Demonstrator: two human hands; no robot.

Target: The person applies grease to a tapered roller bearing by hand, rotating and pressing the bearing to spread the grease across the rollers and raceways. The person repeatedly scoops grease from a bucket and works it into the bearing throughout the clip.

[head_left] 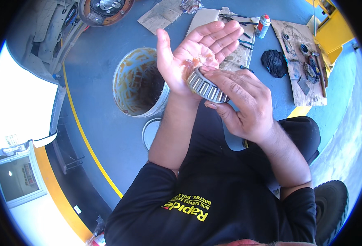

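My right hand [248, 102] grips a tapered roller bearing [207, 87], its steel rollers showing along the side. The bearing's edge presses against the palm of my left hand [197, 55]. That palm faces up with the fingers stretched out, and brown-orange grease [190, 64] is smeared on it near the bearing. Beneath and left of my left forearm stands a white bucket [119, 96], its inner wall streaked with the same coloured grease. A round lid [150, 133] lies on the floor beside the bucket, partly hidden by my forearm.
A wheel hub with brake parts [106, 9] is at the top left. Cardboard sheets [160, 15] lie ahead, with pliers-like tools [246, 43] and a spray can [263, 26]. A black bundle [274, 63] and cardboard with greasy parts [302, 61] lie right. A tire [331, 209] stands lower right.
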